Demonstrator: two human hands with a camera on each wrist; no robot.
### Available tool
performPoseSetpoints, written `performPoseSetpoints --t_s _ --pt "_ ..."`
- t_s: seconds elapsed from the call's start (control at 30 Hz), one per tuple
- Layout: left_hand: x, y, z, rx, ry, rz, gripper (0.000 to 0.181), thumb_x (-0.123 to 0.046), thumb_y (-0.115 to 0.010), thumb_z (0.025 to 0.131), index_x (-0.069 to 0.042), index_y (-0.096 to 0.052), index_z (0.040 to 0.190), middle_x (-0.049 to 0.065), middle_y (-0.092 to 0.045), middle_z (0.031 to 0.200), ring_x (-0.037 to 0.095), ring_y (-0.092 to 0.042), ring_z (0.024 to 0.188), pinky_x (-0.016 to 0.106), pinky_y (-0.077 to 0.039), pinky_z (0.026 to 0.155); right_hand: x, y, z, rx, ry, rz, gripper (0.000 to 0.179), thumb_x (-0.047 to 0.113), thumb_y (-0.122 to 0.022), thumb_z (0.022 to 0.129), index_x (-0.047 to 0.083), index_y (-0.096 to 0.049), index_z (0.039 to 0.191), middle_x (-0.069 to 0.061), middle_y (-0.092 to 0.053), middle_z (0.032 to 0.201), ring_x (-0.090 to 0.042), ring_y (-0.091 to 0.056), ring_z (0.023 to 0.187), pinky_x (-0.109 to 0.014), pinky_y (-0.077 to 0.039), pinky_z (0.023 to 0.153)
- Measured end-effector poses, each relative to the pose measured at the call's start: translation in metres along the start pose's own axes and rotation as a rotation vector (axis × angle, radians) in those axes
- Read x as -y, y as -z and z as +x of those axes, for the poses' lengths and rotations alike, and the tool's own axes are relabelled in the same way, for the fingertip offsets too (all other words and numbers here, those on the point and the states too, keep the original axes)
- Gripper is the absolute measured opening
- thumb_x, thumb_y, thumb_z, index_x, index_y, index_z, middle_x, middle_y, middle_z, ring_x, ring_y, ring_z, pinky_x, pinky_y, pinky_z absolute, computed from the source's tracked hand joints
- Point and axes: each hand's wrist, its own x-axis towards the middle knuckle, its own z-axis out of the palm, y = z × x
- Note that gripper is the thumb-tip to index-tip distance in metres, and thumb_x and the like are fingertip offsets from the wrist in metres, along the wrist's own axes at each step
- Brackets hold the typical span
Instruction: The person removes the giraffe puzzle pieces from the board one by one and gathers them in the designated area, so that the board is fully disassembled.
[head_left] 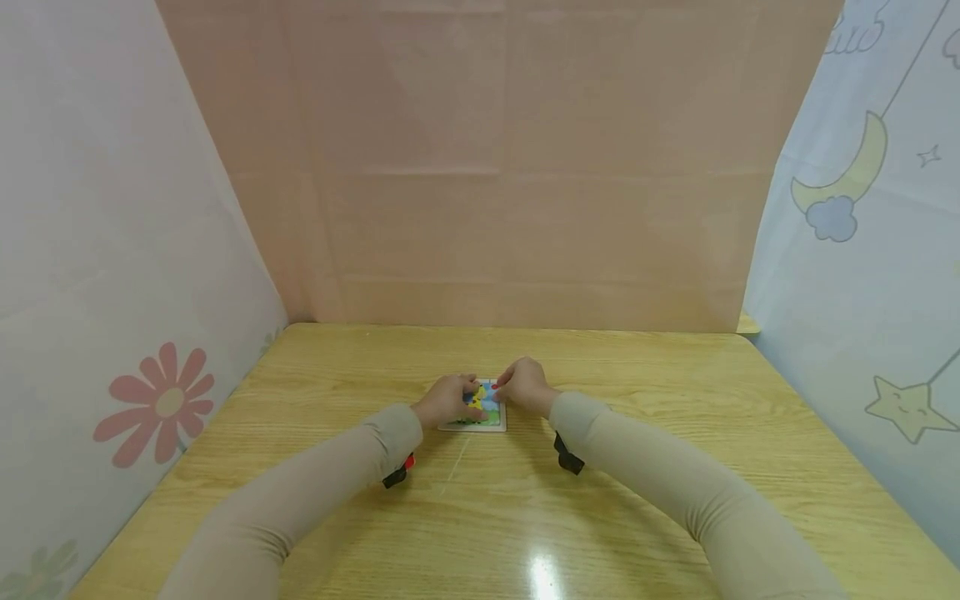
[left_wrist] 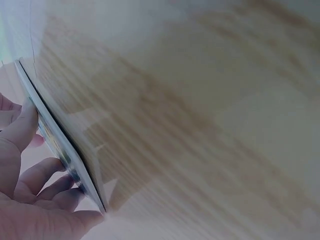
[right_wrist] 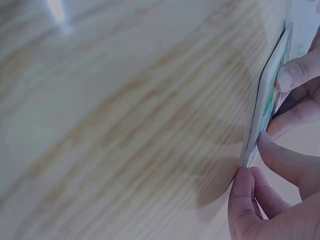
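Observation:
A small square picture board (head_left: 492, 418) with a pale rim, like a child's puzzle, lies flat on the table; it shows a yellow figure on blue and green. My left hand (head_left: 444, 402) lies over its left side, thumb and fingers spread on the picture. At the upper right edge, my right hand (head_left: 527, 387) pinches, with thumb on the face and fingers against the rim. A small red patch shows at those fingertips; whether it is a loose piece or printing, I cannot tell. Seen edge-on, the board (left_wrist: 62, 145) sits between both hands in the left wrist view.
The wooden table (head_left: 480, 517) spreads around the board. A brown sheet (head_left: 487, 167) hangs behind it, and patterned cloths (head_left: 847, 275) stand at the sides. Dark wrist devices (head_left: 568, 455) hang below both sleeves.

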Motion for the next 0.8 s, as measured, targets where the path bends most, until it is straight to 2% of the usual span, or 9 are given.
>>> performPoseSetpoints --t_s 0.27,0.5,0.8 --pt "-0.0049 -0.0004 -0.002 -0.001 0.013 0.034 0.066 -0.024 -0.078 0.082 0.002 -0.052 0.137 0.016 -0.039 0.152 0.034 -0.037 0.14 0.043 -0.035 0.114 -0.0014 -0.0019 0.0003 -0.025 -0.045 0.0 0.016 0.01 -0.082 0.077 0.002 -0.075 0.089 -0.013 -0.067 0.114 -0.03 -0.058 0.113 -0.042 -0.051 0.096" --pt "-0.0095 0.001 -0.0038 -0.002 0.028 0.053 0.065 -0.022 -0.078 0.081 0.003 -0.053 0.135 0.015 -0.04 0.152 0.034 -0.039 0.139 0.043 -0.036 0.113 -0.0011 -0.0031 -0.0011 -0.035 -0.024 -0.013 0.018 0.009 -0.083 0.076 0.001 -0.076 0.09 -0.014 -0.067 0.116 -0.033 -0.057 0.117 -0.045 -0.048 0.101" --pt "-0.0043 0.0005 -0.0002 -0.002 0.024 0.039 0.067 -0.025 -0.078 0.081 0.002 -0.052 0.137 0.014 -0.039 0.152 0.034 -0.037 0.141 0.044 -0.034 0.114 0.0029 -0.003 -0.0033 -0.029 -0.006 -0.024 0.02 0.008 -0.082 0.077 0.0 -0.076 0.094 -0.016 -0.067 0.117 -0.035 -0.056 0.12 -0.046 -0.047 0.103"
